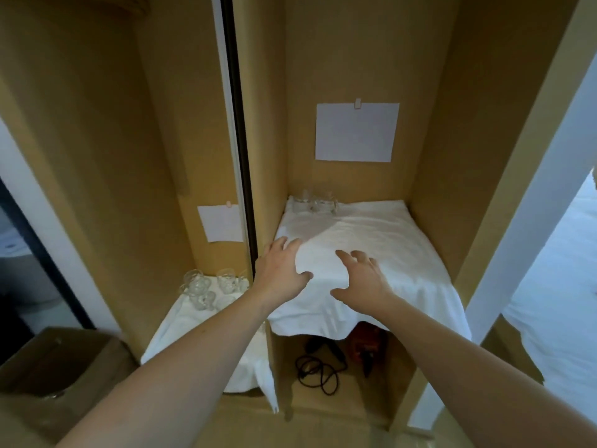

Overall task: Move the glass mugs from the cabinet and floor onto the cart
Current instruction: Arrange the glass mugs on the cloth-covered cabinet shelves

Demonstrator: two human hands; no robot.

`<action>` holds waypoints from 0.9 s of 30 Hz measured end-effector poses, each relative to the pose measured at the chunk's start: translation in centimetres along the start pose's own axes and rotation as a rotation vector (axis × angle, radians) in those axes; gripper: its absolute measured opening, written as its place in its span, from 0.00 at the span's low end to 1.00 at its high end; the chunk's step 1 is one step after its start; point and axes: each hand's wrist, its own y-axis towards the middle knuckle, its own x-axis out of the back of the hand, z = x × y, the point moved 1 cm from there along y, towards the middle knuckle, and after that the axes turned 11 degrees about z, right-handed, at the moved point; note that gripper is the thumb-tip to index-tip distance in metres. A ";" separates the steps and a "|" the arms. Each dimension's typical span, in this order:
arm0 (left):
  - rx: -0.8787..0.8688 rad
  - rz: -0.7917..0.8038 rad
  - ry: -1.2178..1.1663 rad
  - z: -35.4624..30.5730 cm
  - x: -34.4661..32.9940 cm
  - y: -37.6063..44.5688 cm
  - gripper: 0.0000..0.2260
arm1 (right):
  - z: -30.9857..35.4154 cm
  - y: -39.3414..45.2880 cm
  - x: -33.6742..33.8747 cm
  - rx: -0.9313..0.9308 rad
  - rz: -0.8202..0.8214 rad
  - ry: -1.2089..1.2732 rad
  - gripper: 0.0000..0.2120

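Clear glass mugs [316, 202] stand at the back left corner of a cabinet shelf covered by a white towel [381, 240]. My left hand [280, 270] and my right hand [361, 279] reach side by side over the towel's front part, fingers spread and holding nothing, well short of the mugs. A mirrored door on the left shows a reflection of several glass mugs [206, 286] on white cloth.
A white paper sheet [355, 132] is clipped to the cabinet's back wall. Below the shelf lie a red power tool [365, 347] and a black coiled cord [318, 373]. A cardboard box [58, 367] sits at lower left. A white post [517, 240] stands at right.
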 end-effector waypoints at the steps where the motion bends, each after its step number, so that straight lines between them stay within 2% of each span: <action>1: 0.013 0.002 0.000 0.5 0.0 -0.9 0.34 | 0.6 -0.4 -0.6 0.011 0.008 0.010 0.42; 14: 0.135 0.006 -0.006 10.5 2.9 -5.5 0.32 | 10.0 0.9 -5.7 0.062 0.050 0.060 0.42; 27: 0.200 0.058 -0.024 29.9 8.4 -6.5 0.34 | 26.7 6.8 -13.2 0.071 0.123 0.128 0.39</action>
